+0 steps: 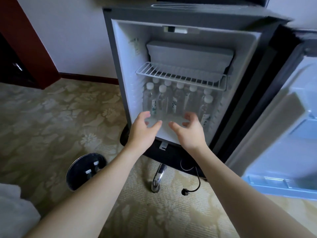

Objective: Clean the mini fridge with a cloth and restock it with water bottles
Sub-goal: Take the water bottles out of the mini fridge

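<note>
Reaching with both arms, you have your left hand and right hand just at the mouth of the mini fridge, and both hold nothing, with the fingers spread wide and a little bent. The water bottles stand in rows at the back of the fridge floor, under the wire shelf, so the filling looks well along. The front of the fridge floor is bare, so that is likely where more bottles go. Set each one down straight, close to its neighbours, and keep your knuckles below the wire shelf so you do not knock it. The fridge door hangs open to the right of the fridge. A dark round bin with two more bottles inside sits on the patterned carpet down to the left of the fridge. A loose black cord lies on the carpet in front of the fridge, so mind it. I cannot see a cloth for sure.
</note>
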{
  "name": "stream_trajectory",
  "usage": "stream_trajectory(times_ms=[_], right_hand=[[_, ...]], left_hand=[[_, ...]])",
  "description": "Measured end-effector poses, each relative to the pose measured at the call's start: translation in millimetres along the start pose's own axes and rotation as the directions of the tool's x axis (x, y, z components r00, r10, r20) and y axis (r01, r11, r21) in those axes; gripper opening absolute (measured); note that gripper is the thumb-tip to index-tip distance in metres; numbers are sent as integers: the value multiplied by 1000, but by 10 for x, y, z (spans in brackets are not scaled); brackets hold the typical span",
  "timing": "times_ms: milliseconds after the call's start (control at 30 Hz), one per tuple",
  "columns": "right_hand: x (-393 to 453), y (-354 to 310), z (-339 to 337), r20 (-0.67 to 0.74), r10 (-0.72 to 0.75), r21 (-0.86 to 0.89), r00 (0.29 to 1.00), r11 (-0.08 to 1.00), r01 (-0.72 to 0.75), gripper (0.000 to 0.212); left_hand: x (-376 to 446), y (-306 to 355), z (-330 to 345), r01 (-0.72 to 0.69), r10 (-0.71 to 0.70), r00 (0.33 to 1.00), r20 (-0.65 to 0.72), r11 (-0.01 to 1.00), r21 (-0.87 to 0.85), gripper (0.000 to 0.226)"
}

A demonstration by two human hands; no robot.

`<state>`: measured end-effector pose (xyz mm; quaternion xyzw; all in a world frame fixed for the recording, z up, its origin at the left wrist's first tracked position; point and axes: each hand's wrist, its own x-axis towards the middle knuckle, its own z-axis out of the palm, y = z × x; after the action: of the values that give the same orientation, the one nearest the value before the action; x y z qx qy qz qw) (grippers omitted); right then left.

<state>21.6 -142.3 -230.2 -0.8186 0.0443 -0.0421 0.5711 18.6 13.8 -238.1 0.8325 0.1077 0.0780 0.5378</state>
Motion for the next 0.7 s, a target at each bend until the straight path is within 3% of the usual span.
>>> stream_trajectory(times_ms=[267, 400, 700], right_hand=[[707, 173, 569, 88, 20, -11, 996, 1000, -19, 71], [1017, 277, 787, 46, 4, 45, 999, 999, -6, 53], [1500, 649, 1068, 36, 18, 71, 999, 997, -20, 53]], left_hand=[[708, -237, 145, 74, -76, 996, -39, 996, -46, 63], [954, -337, 280, 99, -103, 994, -41, 991, -90, 59], [1435, -675, 512, 97, -106, 989, -100, 991, -90, 50]])
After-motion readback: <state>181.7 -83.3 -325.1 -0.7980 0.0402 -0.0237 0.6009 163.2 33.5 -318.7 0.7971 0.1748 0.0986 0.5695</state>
